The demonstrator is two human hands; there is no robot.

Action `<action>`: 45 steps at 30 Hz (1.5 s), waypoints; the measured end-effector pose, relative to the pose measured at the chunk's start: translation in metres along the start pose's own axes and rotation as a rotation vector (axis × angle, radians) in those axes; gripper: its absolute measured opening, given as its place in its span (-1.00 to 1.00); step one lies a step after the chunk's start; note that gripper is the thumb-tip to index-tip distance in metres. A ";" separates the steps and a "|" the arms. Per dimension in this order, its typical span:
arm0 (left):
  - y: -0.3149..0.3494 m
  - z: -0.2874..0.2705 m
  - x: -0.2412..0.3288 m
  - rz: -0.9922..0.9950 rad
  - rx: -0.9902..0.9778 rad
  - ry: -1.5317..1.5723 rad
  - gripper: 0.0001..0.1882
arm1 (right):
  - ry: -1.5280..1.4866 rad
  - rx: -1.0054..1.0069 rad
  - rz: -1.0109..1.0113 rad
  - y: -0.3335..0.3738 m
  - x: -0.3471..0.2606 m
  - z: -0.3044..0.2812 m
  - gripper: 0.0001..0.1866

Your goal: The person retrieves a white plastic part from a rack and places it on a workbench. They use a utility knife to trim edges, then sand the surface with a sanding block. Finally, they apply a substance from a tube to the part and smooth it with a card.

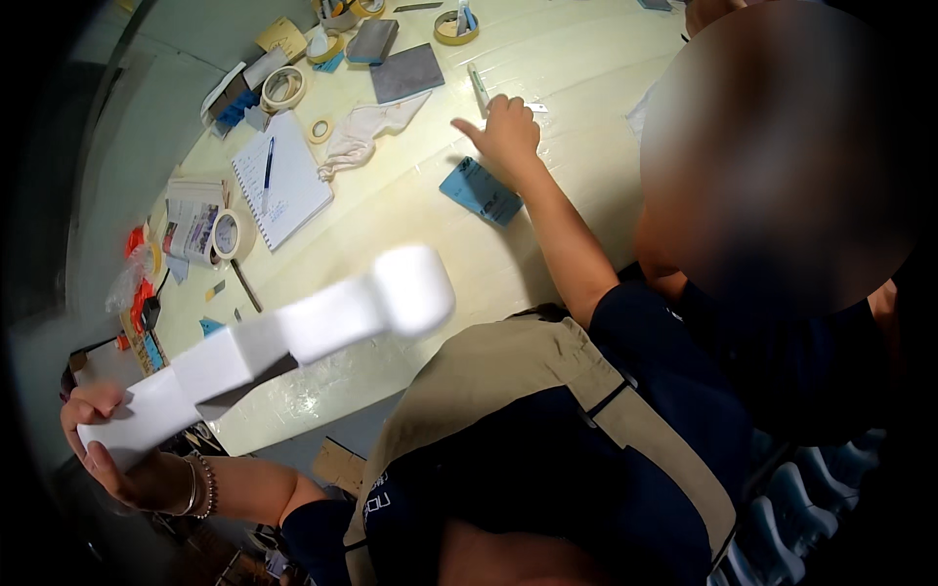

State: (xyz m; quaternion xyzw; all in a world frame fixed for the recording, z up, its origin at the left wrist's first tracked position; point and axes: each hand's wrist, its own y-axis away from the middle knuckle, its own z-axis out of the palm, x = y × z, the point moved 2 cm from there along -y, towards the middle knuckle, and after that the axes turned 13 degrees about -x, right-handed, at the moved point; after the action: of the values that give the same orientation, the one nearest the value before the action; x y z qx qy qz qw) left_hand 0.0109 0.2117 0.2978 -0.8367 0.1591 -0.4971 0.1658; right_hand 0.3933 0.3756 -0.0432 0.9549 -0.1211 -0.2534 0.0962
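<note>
My left hand [103, 430] grips the end of a long white piece [332, 317] with stepped, block-like sections and a rounded far end. The piece is held up in front of the table's near edge, tilted toward the middle, and looks slightly blurred. My right hand [508, 135] reaches over the table, thumb stretched out to the left and the other fingers partly bent. Right beside its fingers lies a slim pale green tool [478, 86], perhaps a pen or cutter. A blue sandpaper sheet [481, 190] lies below my right wrist.
A white cloth [366, 132], grey sheet [407, 73], spiral notebook [293, 181] with a pen [268, 174], and tape rolls [233, 234] lie on the covered table [547, 39]. Another person in dark clothing [811, 361] is close on my right. White curved pieces [796, 508] stand at lower right.
</note>
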 end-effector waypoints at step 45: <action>-0.038 0.083 0.008 0.411 -1.090 0.864 -0.80 | -0.201 0.416 -0.788 0.188 -0.127 -0.078 -0.59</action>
State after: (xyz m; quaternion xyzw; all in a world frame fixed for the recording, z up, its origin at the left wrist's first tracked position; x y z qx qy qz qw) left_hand 0.0921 0.2527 0.2831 -0.4824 0.5896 -0.5922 -0.2625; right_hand 0.2919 0.2416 0.1281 0.8978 0.1943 -0.3326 -0.2137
